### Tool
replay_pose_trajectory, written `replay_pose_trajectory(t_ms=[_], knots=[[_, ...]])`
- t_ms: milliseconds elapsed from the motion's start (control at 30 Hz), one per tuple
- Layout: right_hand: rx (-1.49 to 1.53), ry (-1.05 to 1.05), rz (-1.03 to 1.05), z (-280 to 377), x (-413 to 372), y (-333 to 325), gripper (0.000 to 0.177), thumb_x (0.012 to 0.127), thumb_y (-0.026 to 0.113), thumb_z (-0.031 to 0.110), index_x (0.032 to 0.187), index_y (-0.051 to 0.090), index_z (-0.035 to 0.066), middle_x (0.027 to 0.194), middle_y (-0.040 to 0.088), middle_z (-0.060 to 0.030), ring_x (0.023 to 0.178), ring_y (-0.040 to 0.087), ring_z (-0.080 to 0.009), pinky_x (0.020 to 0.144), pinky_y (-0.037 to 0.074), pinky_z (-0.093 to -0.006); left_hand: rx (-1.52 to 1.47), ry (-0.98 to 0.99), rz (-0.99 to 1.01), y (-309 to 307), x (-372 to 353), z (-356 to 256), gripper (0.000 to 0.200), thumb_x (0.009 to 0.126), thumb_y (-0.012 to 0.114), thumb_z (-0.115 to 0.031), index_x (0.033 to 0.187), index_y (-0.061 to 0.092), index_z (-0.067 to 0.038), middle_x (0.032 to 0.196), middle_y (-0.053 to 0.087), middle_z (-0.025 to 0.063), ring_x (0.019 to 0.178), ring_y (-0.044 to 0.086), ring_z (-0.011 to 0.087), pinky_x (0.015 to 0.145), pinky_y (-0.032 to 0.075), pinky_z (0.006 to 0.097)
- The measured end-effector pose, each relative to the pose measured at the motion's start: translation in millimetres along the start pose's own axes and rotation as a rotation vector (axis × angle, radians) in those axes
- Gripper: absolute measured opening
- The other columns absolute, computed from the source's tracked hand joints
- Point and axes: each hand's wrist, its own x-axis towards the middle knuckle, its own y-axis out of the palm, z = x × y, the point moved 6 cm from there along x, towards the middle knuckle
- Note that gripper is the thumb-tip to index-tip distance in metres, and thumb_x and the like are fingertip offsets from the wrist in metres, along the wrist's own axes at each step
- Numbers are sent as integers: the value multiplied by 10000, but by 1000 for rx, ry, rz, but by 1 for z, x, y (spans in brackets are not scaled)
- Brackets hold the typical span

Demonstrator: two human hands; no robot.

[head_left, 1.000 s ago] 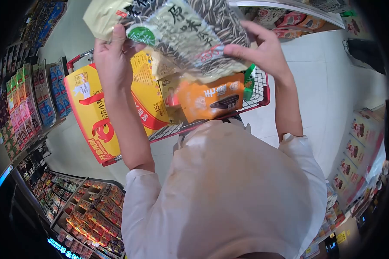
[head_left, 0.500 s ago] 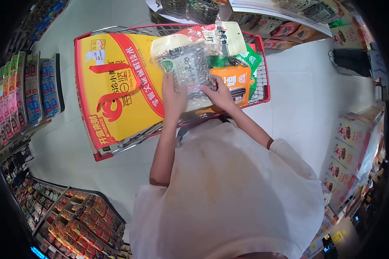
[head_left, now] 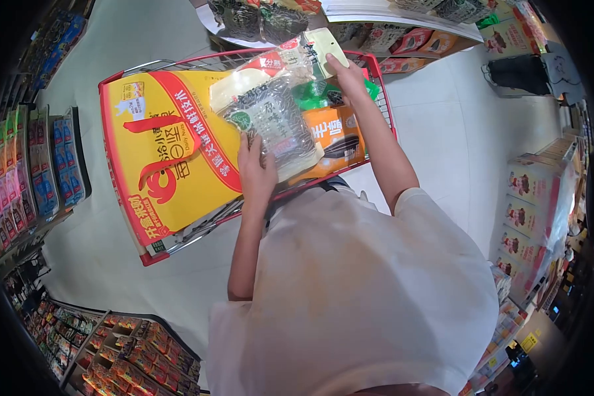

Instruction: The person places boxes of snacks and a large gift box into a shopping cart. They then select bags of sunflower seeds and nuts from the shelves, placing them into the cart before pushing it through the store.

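A clear bag of dark dried strips with a white label lies on top of a cream-coloured food package in the shopping cart. My left hand grips the bag's lower left edge, fingers closed and thumb on its front. At the upper right, my right hand pinches the corner of the cream package. Below my right forearm are an orange package and a green package. A large yellow gift bag with red handles lies flat over the cart's left part.
The cart's red-edged rim surrounds these goods. Bagged goods fill a shelf at the top. Racks of snack packets stand at the left, and a packet display at lower left. Printed cartons line the right side.
My right hand has left the clear bag's lower right edge and moved up to the cream package's corner. My left hand stays at the clear bag. The cart sits slightly lower and further left in view.
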Motion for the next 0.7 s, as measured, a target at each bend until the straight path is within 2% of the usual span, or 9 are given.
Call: replay_pose_trajectory(t_ms=[100, 167, 233, 333, 367, 467, 567, 633, 700], knots=[[109, 104, -9, -17, 7, 11, 381, 929, 612, 208, 1157, 536, -88, 1058, 623, -146, 879, 648, -196, 722, 577, -311, 12, -3, 20, 7, -1, -6, 464, 826, 641, -93, 1270, 539, -6, 1409, 407, 274, 1275, 439, 394, 1045, 371, 414], [161, 146, 21, -31, 11, 8, 370, 936, 599, 198, 1145, 534, -100, 1045, 624, -138, 881, 650, -193, 714, 591, -311, -49, -24, 79, 10, 6, -11, 442, 822, 633, -74, 1247, 547, 11, 1385, 419, 296, 1256, 445, 415, 1030, 381, 424], [265, 200, 49, -37, 4, 6, 363, 937, 601, 194, 1121, 540, -113, 1032, 625, -128, 878, 651, -191, 725, 582, -283, -87, -65, 33, 11, 12, -13, 420, 823, 642, -76, 1227, 558, 3, 1357, 441, 279, 1236, 461, 399, 1016, 395, 420], [169, 179, 189, -41, -8, -2, 373, 924, 625, 207, 1135, 542, -89, 1045, 617, -137, 917, 645, -196, 776, 556, -261, -8, -81, -65, 25, 18, -26, 376, 825, 656, -76, 1184, 574, 0, 1276, 482, 233, 1171, 497, 364, 994, 409, 407], [188, 148, 251, -42, -14, -2, 440, 897, 665, 222, 1195, 526, -69, 1102, 608, -150, 997, 625, -203, 864, 517, -266, 13, -88, -96, 32, 19, -31, 373, 823, 658, -74, 1180, 575, 0, 1269, 483, 228, 1164, 497, 363, 992, 409, 407], [-44, 141, 436, -37, -50, -5, 603, 827, 743, 259, 1274, 485, -54, 1180, 583, -172, 1096, 582, -229, 950, 472, -322, 47, -80, -162, 45, 23, -38, 352, 819, 659, -48, 1158, 581, 3, 1221, 506, 201, 1111, 526, 330, 957, 432, 387], [-356, -43, 433, -46, -58, -10, 782, 743, 814, 290, 1326, 430, -63, 1253, 549, -193, 1170, 537, -254, 1005, 428, -351, -111, -218, -198, 53, 27, -27, 308, 827, 644, -13, 1129, 587, 8, 1153, 537, 163, 1029, 566, 265, 880, 471, 345], [-353, -4, 438, -45, -55, -16, 802, 698, 840, 304, 1304, 445, -42, 1256, 552, -197, 1159, 553, -273, 989, 440, -361, -293, -305, -245, 59, 30, -20, 221, 853, 610, 20, 1074, 598, 14, 1048, 563, 108, 912, 593, 171, 767, 501, 283], [-352, -3, 464, -44, -57, -20, 813, 669, 857, 309, 1290, 457, -30, 1256, 558, -195, 1161, 557, -278, 985, 443, -365, -232, -291, -211, 60, 30, -26, 187, 861, 602, 23, 1048, 602, 18, 1019, 565, 98, 901, 594, 162, 761, 502, 276]])
